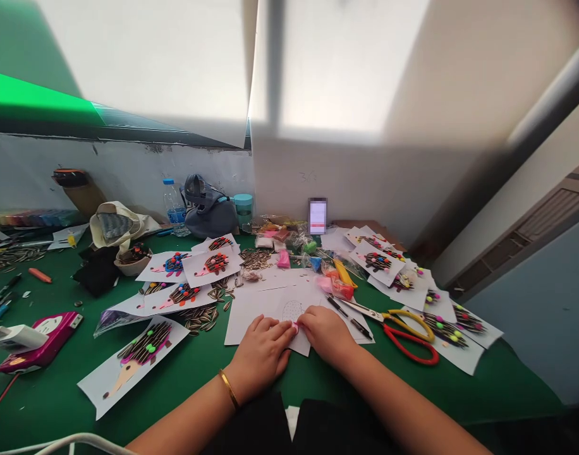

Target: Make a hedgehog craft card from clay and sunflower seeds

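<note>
A white sheet with a round dotted drawing [293, 309] lies in front of me. At the lower edge of the drawing is a small bit of pink clay [296, 328], partly covered by fingertips. My left hand [263, 347], a gold bangle on its wrist, lies on the paper with its fingers stretched out, tips touching the clay and thumb apart. My right hand [328, 333] has its fingers curled, thumb and forefinger pinched at the clay's right side. Beside it on the paper rest black pens [349, 317].
Scissors [410, 332] with red and yellow handles lie right. Hedgehog pictures with sunflower seeds [142, 354] are spread left, and more hedgehog cards [413, 284] right. Behind are loose seeds [256, 259], clay packets [282, 259], a phone [318, 216] and a water bottle [174, 208].
</note>
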The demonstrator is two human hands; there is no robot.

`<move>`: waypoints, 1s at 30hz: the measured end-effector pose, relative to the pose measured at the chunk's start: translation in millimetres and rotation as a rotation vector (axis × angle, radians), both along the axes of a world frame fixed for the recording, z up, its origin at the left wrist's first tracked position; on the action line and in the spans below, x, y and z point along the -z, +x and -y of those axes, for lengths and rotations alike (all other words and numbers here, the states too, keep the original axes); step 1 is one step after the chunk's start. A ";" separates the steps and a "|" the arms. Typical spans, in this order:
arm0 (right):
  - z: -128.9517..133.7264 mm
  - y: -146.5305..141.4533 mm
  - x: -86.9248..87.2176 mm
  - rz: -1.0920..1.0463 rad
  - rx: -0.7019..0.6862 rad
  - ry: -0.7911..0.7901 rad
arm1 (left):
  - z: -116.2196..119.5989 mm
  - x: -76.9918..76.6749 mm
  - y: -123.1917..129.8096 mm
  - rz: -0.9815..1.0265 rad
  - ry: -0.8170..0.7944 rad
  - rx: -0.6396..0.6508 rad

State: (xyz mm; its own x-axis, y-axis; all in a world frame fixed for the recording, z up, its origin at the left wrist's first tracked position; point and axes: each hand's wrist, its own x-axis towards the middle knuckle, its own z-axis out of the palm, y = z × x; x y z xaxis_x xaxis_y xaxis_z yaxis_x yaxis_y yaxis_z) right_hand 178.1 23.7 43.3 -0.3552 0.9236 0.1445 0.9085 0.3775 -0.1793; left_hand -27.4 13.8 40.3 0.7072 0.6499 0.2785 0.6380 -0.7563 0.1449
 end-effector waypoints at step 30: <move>0.2 18.0 2.6 -0.117 0.076 0.010 | 2.4 4.1 -6.5 0.198 0.010 -0.118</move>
State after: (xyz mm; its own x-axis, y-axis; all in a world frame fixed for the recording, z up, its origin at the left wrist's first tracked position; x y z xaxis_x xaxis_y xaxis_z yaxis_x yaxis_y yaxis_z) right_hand 196.1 23.5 40.7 -0.2644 0.9455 0.1901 0.9076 0.3106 -0.2823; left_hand -33.9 11.4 36.2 0.5571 0.7217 0.4109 0.6821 -0.6798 0.2694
